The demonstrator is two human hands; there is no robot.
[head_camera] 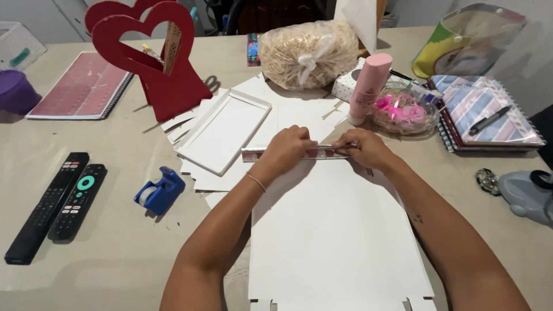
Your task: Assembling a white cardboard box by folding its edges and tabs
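Near the centre of the frame we press a ruler (299,153) flat across the far edge of a large white card sheet (337,242), our left hand (288,151) curled down over its middle with the fingers closed on it and our right hand (364,147) pinching its right end, fingers narrow and bent. Whether the right hand also holds a pen or blade we cannot tell, since the fingers hide it. The sheet runs from the ruler down to the lower edge of the frame, where small notches are already cut into its border, so we judge some cutting of this piece is done, while the line along the ruler looks still in hand and no fold shows on the sheet yet. Just left of the ruler, in the middle of the frame, lies a finished-looking shallow white tray (224,131) on a spread of loose white card pieces (299,109), which suggests one part is made and this sheet is a further part. At lower left of that pile sits a blue tape dispenser (159,191), untouched, and at the far left two black remote controls (57,203) lie side by side. Toward the upper left stands a red heart-shaped stand (167,69); at upper right of our hands a pink bottle (368,86) stands upright beside a clear bowl of pink ribbon (404,110).
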